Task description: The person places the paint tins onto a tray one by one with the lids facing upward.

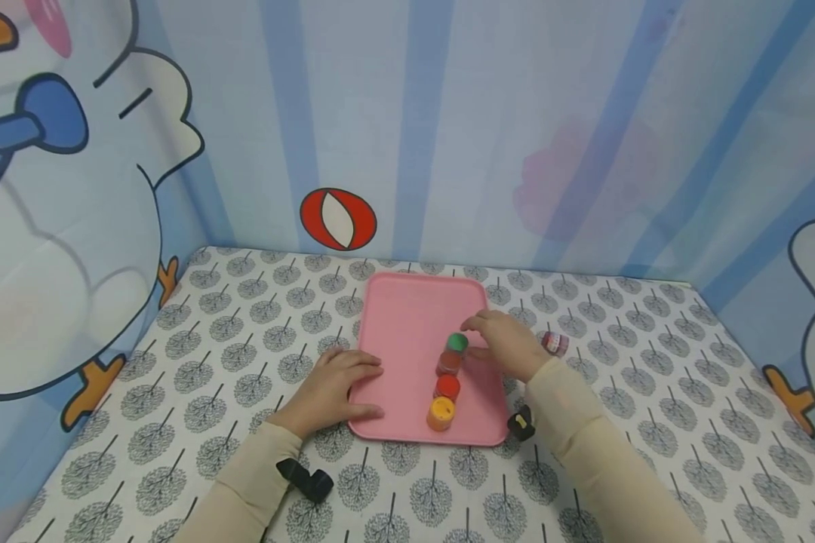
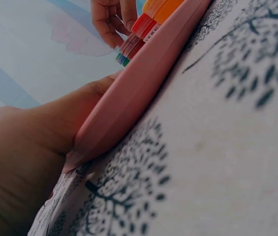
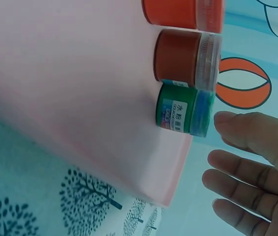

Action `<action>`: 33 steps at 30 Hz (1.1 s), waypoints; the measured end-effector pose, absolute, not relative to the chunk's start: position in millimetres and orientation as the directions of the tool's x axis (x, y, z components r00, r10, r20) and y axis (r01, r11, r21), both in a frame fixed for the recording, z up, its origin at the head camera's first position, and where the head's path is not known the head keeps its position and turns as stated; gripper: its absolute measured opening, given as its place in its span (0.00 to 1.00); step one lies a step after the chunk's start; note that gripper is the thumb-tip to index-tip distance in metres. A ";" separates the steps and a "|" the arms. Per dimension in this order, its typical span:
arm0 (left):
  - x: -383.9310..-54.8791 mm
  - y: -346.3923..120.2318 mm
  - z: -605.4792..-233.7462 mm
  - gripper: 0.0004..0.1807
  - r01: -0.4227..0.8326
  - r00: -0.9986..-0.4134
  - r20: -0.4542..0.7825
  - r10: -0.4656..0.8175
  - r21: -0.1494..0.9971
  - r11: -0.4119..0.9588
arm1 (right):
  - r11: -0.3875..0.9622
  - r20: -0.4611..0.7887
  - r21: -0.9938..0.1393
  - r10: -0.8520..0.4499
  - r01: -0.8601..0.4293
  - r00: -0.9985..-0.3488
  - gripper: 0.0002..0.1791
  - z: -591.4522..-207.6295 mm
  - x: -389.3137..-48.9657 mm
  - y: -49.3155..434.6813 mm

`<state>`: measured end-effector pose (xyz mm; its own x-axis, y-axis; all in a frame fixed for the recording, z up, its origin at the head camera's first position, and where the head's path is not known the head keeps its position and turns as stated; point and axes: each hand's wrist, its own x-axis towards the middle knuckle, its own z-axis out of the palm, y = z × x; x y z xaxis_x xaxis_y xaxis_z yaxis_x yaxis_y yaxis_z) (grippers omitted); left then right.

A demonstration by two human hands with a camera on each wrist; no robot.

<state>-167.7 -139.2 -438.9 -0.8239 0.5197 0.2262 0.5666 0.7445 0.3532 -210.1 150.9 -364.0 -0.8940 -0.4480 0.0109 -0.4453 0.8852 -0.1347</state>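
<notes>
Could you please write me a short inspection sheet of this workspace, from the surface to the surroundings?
Surface: tree-print cloth with a pink tray on it.
Job's things: green jar, brown jar, red jar and yellow jar, upright in a row on the tray.
Clutter: small item, possibly another jar, right of the tray.
Hands: left hand rests at the tray's left edge; right hand is beside the green jar, holding nothing.
Cables: nothing seen.
Surroundings: blue-striped backdrop with cartoon prints.

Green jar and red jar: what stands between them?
The brown jar stands between the green jar and the red jar, as the right wrist view shows.
</notes>
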 end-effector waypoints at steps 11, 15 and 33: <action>-168.6 -140.2 -440.3 0.36 0.577 -0.817 0.237 0.526 0.347 0.740 | 0.876 0.036 -0.132 -0.464 -0.464 -0.885 0.22 -355.8 -206.3 160.6; -167.9 -139.9 -439.3 0.36 0.571 -0.821 0.223 0.526 0.351 0.742 | 0.881 0.041 -0.120 -0.457 -0.458 -0.889 0.22 -356.0 -203.9 166.7; -168.4 -139.3 -440.6 0.37 0.571 -0.821 0.225 0.525 0.342 0.746 | 0.893 0.055 -0.140 -0.423 -0.427 -0.904 0.22 -351.0 -196.1 192.0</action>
